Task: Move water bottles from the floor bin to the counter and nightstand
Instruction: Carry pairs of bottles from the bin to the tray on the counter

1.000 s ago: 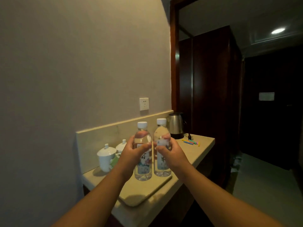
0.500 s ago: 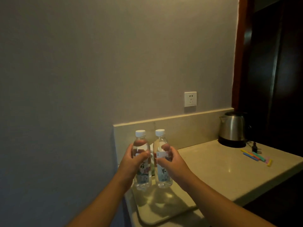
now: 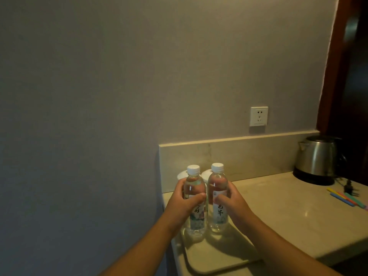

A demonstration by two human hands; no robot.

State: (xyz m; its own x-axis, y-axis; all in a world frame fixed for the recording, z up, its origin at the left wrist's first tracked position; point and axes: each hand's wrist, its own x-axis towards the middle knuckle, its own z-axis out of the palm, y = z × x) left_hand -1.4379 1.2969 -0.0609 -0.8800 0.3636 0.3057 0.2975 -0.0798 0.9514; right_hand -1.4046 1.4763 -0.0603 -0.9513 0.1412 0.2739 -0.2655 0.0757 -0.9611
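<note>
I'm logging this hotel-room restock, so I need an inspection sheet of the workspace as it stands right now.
Surface: beige counter with a tray at its left end.
Job's things: left bottle and right bottle, upright, capped, side by side at the tray's far edge.
Clutter: white lidded cups behind the bottles; coloured sticks; steel kettle.
Grippers: left hand wraps the left bottle, right hand the right one.
Cables: dark plug lying beside the kettle.
Surroundings: wall socket, dark wood frame.
</note>
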